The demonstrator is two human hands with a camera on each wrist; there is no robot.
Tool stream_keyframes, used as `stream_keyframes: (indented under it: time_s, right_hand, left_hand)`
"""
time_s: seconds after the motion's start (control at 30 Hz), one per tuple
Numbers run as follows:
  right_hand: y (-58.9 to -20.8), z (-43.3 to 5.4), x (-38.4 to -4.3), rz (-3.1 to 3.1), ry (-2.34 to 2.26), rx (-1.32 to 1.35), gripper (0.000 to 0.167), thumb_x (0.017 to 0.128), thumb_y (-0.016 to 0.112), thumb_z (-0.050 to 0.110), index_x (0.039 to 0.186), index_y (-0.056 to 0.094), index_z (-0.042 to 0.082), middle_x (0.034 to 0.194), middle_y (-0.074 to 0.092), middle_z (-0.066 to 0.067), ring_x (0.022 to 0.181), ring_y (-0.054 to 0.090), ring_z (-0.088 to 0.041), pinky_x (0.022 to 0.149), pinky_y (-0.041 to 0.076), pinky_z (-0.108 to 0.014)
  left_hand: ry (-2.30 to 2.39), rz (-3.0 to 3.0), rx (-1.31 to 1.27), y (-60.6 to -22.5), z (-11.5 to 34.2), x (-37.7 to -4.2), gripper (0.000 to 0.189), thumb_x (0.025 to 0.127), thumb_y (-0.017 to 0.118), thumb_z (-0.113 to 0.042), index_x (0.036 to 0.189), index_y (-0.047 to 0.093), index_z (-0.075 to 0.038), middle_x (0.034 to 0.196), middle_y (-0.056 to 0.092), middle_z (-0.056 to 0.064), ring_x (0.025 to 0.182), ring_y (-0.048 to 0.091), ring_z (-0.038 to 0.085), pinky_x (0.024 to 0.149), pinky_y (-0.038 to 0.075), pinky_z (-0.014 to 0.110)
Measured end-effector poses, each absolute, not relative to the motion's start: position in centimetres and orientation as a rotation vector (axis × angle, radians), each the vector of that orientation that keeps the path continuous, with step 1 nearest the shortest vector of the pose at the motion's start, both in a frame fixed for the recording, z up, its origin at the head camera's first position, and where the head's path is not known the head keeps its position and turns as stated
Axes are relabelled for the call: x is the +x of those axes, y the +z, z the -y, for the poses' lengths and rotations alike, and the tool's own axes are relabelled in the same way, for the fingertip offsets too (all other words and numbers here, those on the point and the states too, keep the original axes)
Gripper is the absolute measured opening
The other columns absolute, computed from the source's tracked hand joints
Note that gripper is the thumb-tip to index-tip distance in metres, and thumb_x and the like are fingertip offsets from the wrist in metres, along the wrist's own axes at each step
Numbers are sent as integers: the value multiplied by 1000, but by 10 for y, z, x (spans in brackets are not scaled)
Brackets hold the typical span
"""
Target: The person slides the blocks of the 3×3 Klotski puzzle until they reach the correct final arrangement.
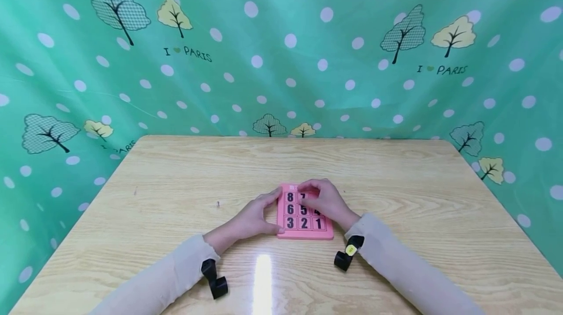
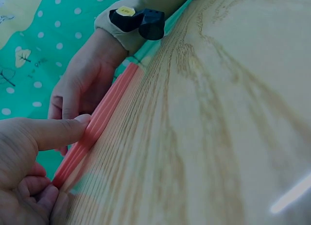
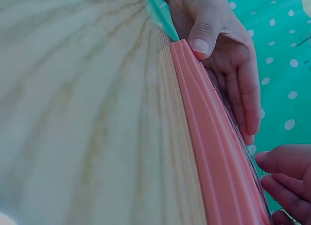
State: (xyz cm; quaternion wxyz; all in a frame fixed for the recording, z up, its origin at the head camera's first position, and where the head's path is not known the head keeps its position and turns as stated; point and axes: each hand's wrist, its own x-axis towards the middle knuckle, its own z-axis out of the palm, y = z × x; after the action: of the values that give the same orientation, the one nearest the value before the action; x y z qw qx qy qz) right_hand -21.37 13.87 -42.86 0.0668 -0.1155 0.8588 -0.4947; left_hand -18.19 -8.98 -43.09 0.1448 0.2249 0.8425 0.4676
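A pink number sliding puzzle (image 1: 305,236) lies flat on the table in the head view. Its tiles read 8 and 7 in the top row, 6, 5, 4 in the middle and 3, 2, 1 at the bottom; the top right cell is hidden. My left hand (image 1: 248,214) holds the puzzle's left side, thumb at the lower corner and fingers at the upper. Over the upper right part is my right hand (image 1: 329,202), its thumb and fingertips close over the 7 tile. The right wrist view shows those fingers (image 3: 284,164) just above the puzzle's face.
A pale wooden table (image 1: 198,168) surrounds the puzzle. Behind it hangs a green dotted curtain (image 1: 290,75) with printed trees. Each sleeve cuff carries a black wrist camera (image 1: 214,278). A strip of light reflects off the tabletop near the front.
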Motion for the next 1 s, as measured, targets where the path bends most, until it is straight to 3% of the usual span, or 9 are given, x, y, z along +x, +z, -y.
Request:
stream_keyframes:
  time_s: [0.23,1.0]
  right_hand:
    - [-431,-137,-212,-2610,-1481,-335,27,77,75,10,103,70,17,103,60,1,102,47,-19,93,40,-39]
    - [-429,-138,-213,-2599,-1473,-336,26,79,74,12,104,71,18,102,59,1,98,45,-18,87,39,-34]
  left_hand:
    - [1356,-2430,663,-433,91,-182,98,70,82,-20,149,24,-8,155,24,6,141,21,29,115,17,47]
    - [1365,-2427,645,-434,90,-184,98,70,82,-21,149,25,-10,154,25,5,141,22,27,115,17,46]
